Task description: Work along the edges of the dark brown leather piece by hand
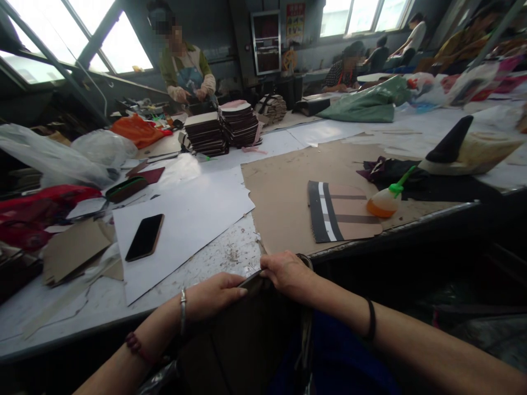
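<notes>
Head view: the top edge of a dark piece of material is gripped by both bare hands, right at the near side of the worktable. By the left hand the edge is pinched pretty flat, thumb on the near side, with the fingers mostly hidden behind it. The right hand is curled nearly closed on the same edge, just beside the left one, though how its fingers sit underneath can't really be told. The rest of the piece hangs below table level and is mostly lost in shadow, so its full shape can't be made out.

Off to the left, a black phone is laid on a white sheet. On the other side, a striped panel is spread on brown board, and at its right edge a squeeze bottle with a green nozzle is stood, some orange liquid visible inside. Farther back, dark panels are piled up in stacks, with a co-worker seen behind them.
</notes>
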Demonstrator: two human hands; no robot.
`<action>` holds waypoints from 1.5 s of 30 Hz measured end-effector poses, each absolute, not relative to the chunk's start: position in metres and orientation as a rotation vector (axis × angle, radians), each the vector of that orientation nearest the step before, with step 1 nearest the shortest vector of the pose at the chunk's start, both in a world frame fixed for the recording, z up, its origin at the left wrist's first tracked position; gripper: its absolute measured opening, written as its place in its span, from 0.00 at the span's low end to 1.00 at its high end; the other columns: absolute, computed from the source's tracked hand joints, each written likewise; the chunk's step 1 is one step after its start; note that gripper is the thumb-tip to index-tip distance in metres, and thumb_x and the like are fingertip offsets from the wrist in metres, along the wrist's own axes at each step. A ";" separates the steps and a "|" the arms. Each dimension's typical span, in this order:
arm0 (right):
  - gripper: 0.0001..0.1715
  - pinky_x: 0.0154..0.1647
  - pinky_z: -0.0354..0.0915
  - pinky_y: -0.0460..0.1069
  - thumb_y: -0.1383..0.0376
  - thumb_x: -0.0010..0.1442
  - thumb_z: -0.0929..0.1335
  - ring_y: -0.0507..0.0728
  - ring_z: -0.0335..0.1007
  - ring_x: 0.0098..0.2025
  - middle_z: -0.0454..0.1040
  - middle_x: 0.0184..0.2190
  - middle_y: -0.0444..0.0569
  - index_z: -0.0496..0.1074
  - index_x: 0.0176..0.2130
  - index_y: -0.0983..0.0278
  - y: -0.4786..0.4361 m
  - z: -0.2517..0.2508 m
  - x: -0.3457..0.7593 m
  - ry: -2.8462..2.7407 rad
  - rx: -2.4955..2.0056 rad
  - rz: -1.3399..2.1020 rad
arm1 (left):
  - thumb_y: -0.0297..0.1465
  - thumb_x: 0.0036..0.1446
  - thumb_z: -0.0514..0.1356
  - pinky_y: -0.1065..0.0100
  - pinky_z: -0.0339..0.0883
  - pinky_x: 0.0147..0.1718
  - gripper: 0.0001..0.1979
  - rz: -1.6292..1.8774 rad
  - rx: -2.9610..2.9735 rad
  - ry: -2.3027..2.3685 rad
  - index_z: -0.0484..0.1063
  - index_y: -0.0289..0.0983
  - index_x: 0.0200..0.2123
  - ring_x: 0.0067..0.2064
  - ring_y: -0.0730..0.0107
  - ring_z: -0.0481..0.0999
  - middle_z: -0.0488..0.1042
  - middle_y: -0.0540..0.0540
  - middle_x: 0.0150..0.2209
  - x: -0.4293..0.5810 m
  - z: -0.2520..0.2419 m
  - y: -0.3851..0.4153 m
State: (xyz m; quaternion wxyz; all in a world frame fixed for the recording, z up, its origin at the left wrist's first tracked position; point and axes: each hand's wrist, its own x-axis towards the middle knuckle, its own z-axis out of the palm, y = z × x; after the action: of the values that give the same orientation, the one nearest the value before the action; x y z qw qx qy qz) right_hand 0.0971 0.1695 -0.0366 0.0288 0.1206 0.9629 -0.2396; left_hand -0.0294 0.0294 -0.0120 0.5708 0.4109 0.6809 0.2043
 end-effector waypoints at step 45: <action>0.15 0.31 0.57 0.47 0.58 0.59 0.58 0.55 0.68 0.31 0.72 0.27 0.49 0.68 0.31 0.64 0.160 -0.030 0.111 3.055 0.373 -0.561 | 0.35 0.54 0.52 0.65 0.60 0.47 0.18 0.566 1.011 1.554 0.64 0.40 0.49 0.45 0.62 0.68 0.72 0.51 0.42 -0.023 -0.016 0.029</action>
State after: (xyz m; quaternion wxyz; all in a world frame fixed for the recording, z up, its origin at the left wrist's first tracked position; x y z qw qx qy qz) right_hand 0.1109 0.1602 -0.0303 0.0067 0.1191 0.9765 -0.1794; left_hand -0.0233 0.0290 -0.0164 0.5660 0.4300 0.6610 0.2406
